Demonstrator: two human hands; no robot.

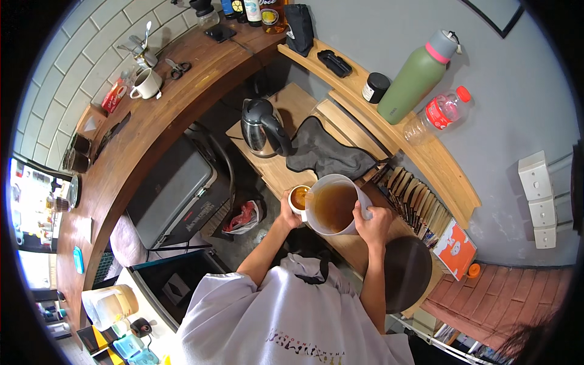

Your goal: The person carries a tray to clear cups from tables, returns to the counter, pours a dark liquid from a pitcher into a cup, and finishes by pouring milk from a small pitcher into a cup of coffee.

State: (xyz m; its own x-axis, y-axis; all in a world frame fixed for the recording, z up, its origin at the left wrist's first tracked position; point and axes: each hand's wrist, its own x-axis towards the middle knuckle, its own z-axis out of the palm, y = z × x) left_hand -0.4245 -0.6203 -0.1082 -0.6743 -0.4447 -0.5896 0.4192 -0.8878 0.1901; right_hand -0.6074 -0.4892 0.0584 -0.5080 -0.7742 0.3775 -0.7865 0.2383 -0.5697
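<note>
My left hand [290, 212] grips a small white cup [303, 218] holding amber-brown liquid. Around the handle of a translucent plastic pitcher [315, 224], my right hand [375, 223] is closed. Brown liquid [338, 207] stands in the pitcher. Its spout side overlaps the cup's right rim; whether the two touch or liquid is flowing, I cannot tell. Beyond my hands, a dark grey cloth [328, 150] lies crumpled on the wooden bench [292, 98]. An electric kettle [262, 130] with a black handle stands beside the cloth.
A green bottle [410, 82] and a red-capped plastic bottle [438, 114] stand on the wall shelf [456, 191]. Several books [415, 200] line the right side, near a round dark stool seat [406, 273]. Left are a curved wooden counter [150, 114], a grey cooler box [173, 182] and a bag [244, 219].
</note>
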